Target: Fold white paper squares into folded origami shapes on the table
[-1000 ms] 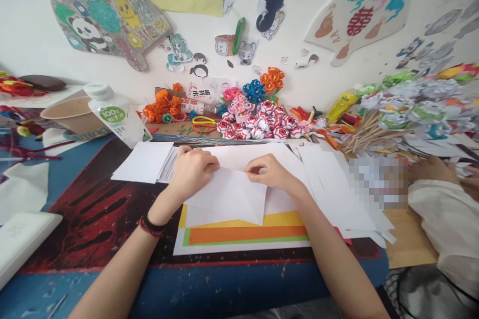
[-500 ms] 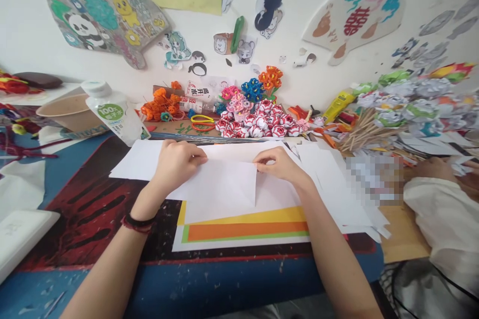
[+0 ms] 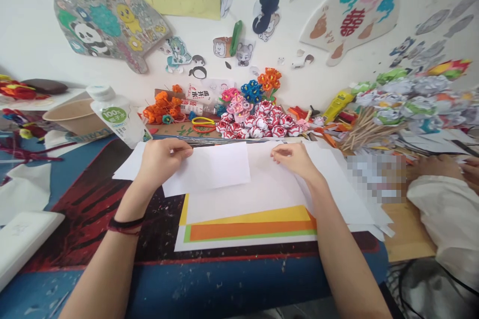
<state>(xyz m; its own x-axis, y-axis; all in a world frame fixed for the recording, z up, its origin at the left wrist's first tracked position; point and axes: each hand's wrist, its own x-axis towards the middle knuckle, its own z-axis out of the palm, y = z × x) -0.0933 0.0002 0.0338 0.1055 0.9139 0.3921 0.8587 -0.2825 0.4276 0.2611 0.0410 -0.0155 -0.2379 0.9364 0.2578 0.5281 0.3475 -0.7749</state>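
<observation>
My left hand (image 3: 164,159) pinches the upper left part of a small white sheet of paper (image 3: 215,164) between thumb and fingers. The sheet is held tilted over larger white paper (image 3: 239,204) on the desk. My right hand (image 3: 292,157) is to the right of the small sheet, apart from it. Its fingers are curled together over the white paper, with nothing visible between them. Beneath the white paper, yellow, orange and green sheets (image 3: 247,231) show as strips along the near edge.
More white sheets (image 3: 340,184) lie to the right. Behind are red-and-white paper flowers (image 3: 265,122), a white bottle (image 3: 116,114) and yellow-handled scissors (image 3: 203,123). A white box (image 3: 30,241) sits at left. Another person's sleeve (image 3: 436,209) is at the right.
My right hand has let go of the small white sheet and moved right. My left hand has shifted left with the sheet.
</observation>
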